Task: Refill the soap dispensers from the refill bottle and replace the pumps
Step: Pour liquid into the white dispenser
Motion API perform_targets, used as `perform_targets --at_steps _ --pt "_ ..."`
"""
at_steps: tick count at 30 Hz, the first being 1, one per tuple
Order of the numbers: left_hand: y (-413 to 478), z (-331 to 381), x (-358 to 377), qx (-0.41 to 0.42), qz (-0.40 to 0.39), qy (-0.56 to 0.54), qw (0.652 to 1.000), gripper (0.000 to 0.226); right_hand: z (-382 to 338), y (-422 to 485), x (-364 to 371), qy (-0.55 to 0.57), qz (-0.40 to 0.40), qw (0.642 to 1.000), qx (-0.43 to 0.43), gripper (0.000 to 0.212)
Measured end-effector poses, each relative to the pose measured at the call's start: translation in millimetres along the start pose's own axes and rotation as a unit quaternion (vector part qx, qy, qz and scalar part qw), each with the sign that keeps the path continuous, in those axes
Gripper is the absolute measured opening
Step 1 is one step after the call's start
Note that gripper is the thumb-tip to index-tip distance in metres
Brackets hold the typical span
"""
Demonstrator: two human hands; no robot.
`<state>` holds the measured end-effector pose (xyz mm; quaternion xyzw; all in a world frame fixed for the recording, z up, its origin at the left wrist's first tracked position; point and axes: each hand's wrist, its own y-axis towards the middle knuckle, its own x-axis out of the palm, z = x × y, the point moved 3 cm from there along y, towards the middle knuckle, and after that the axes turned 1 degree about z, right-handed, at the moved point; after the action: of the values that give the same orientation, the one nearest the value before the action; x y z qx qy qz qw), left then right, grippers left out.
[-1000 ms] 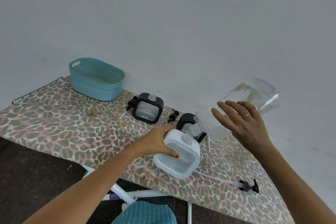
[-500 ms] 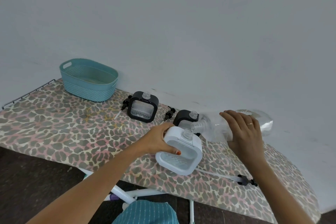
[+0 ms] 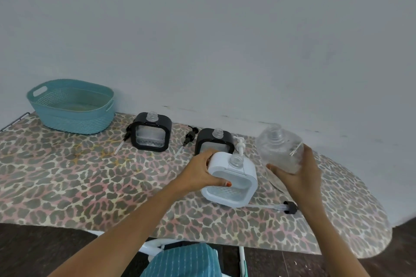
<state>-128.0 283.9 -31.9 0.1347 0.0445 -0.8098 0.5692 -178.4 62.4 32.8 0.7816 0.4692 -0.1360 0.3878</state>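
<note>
Both hands are occupied right of centre on the leopard-print surface.
The left hand wraps its fingers round the upper left corner of the white soap dispenser, thumb on its front face; the dispenser's neck is uncapped. Just right of it, the right hand curls round the lower part of the clear refill bottle, held roughly upright with its open neck on top. Behind stand two black dispensers, with loose black pumps lying beside them and a white pump behind the white dispenser. A teal basket sits at the far left.
</note>
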Motion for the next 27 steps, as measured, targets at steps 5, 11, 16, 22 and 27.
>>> perform_targets --at_steps 5,11,16,22,27 --pt "28 7 39 0.009 -0.003 -0.003 1.000 0.061 29 2 -23 0.029 0.019 0.998 0.046 0.073" --pt "77 10 80 0.016 -0.004 -0.014 1.000 0.059 64 9 -43 0.052 0.059 0.994 0.073 0.073" --pt "115 0 99 0.004 0.013 -0.031 0.999 0.056 94 22 -51 0.052 0.081 0.991 0.094 0.072" --pt "149 -13 115 -0.018 0.032 -0.030 0.999 0.058 124 42 -48 0.048 0.086 0.990 0.105 0.078" --pt "164 -22 123 -0.019 0.028 -0.023 0.999 0.061 145 70 -40 0.068 0.106 0.985 0.116 0.081"
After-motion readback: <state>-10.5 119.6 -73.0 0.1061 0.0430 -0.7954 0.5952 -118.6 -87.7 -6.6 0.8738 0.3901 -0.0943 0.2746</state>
